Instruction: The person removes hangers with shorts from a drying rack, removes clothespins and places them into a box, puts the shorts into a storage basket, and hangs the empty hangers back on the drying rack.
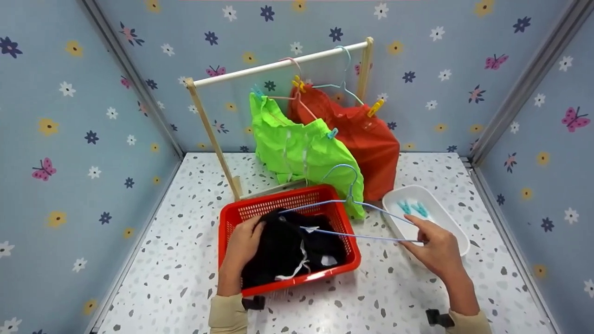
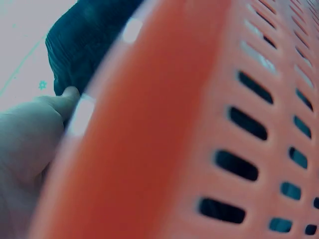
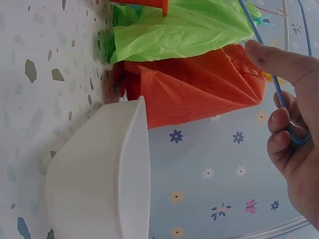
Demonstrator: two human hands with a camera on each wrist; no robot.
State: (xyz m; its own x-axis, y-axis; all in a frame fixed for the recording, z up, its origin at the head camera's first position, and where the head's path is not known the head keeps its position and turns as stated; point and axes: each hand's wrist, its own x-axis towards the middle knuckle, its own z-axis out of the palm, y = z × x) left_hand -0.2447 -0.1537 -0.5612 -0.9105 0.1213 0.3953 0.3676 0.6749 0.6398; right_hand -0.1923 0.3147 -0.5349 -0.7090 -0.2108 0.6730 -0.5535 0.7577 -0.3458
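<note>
My right hand [image 1: 434, 246] grips one end of a blue wire hanger [image 1: 371, 237]; the right wrist view has the fingers curled round its bend. The hanger's other end reaches into the waist of a black garment [image 1: 274, 250] with a white drawstring. At that garment's upper left edge, my left hand [image 1: 243, 241] pinches the cloth between thumb and fingers. The garment lies partly inside a red perforated basket [image 1: 290, 199], with more dark cloth [image 1: 325, 241] beside it. In the left wrist view, the basket's wall [image 2: 159, 129] covers much of the scene.
Behind the basket stands a rack with a white bar [image 1: 274, 66]. Green shorts [image 1: 301, 144] and red shorts [image 1: 366, 144] hang from it on hangers, held by clothespins [image 1: 376, 107]. At right, a white tray [image 1: 464, 241] contains teal clothespins [image 1: 404, 207]. Patterned walls enclose the table.
</note>
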